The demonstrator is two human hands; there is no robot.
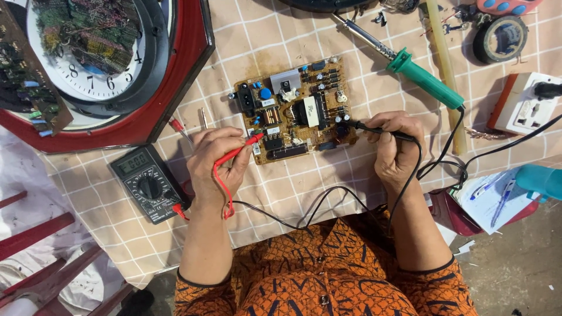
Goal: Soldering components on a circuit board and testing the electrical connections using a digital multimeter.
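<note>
A brown circuit board with black, blue and white parts lies on the checked tablecloth. My left hand holds a red test probe, its tip touching the board's lower left edge. My right hand holds a black test probe, its tip against the board's right edge. Red and black leads run from the probes across the cloth to a black digital multimeter left of my left hand.
A green-handled soldering iron lies behind my right hand. A red-framed wall clock fills the back left. A roll of black tape, a white power strip, a pale stick and papers with pens sit at right.
</note>
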